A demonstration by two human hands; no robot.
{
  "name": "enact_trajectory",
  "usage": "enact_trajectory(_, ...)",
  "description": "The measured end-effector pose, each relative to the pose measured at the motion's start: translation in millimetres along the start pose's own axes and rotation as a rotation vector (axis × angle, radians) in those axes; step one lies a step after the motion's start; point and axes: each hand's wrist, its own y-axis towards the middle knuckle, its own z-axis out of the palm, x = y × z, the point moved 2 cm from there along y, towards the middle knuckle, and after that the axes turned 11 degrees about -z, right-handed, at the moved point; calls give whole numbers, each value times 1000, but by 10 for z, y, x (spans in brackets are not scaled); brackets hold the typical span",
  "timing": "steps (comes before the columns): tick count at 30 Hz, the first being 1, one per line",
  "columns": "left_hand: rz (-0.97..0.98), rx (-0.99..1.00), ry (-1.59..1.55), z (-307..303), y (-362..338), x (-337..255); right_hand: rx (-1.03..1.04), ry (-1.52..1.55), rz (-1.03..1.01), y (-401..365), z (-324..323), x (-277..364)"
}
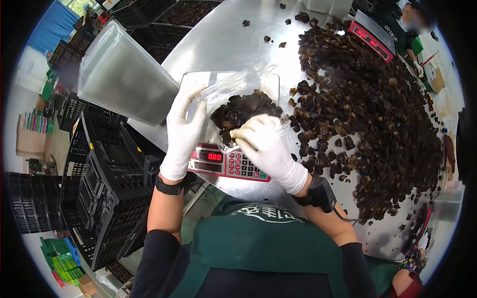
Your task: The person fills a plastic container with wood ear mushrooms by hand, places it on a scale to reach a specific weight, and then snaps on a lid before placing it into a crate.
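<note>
A clear plastic clamshell box (222, 141), tilted, is over the scale with its lid (242, 81) raised at the back. Dark brown wood ear mushrooms (244, 109) fill the box. My gloved left hand (185, 130) grips the box's left side by the lid, thumb and fingers around the plastic. My gloved right hand (267, 147) has its fingers curled over the front right rim, against the mushrooms; its fingertips are partly hidden. Below is a red and white digital scale (233, 166) whose display reads 0.00.
A large heap of wood ear mushrooms (367, 114) covers the right of the metal table (213, 37). Nested clear boxes (126, 74) stand at the left. Black crates (107, 184) are stacked beside the table. Another scale (372, 37) and a person (397, 30) are at the far right.
</note>
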Motion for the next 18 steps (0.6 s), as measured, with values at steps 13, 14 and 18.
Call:
enact_trajectory(13, -1, -7, -29, -15, 2, 43, 321, -280, -26, 353, 424, -300)
enact_trajectory(14, -7, -9, -34, -12, 4, 55, 310, -270, -39, 343, 413, -312)
enact_trajectory(18, -17, -9, -46, 14, 13, 55, 334, -254, -34, 314, 413, -343)
